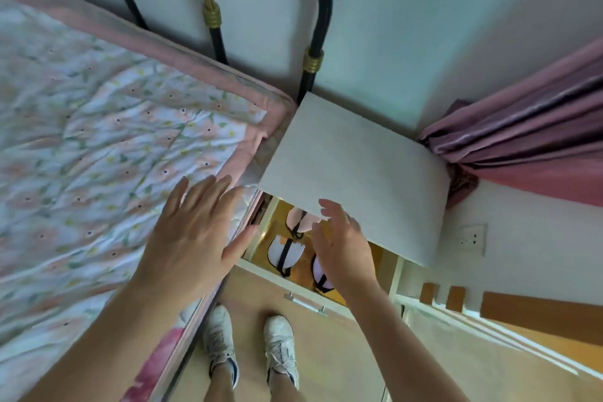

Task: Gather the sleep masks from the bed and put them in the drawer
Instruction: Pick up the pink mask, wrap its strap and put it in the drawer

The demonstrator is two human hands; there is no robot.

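Note:
The nightstand drawer [261,272] stands pulled out beside the bed, its floor yellow-brown. Three sleep masks lie in it: a pink one [298,220] at the back, a white one with a black strap [284,251] in the middle, and another white one [321,276] partly hidden under my right wrist. My right hand [342,241] hovers over the drawer, fingers spread, holding nothing. At the bed's edge, left of the drawer, my left hand [192,232] is flat and open above the floral quilt [98,147]. No mask shows on the visible part of the bed.
The white nightstand top [359,173] overhangs the back of the drawer. A black and gold metal headboard [313,59] stands behind the bed. Pink curtains [522,140] hang at the right, with a wall socket [471,238] below. My white shoes [280,349] stand on the floor before the drawer.

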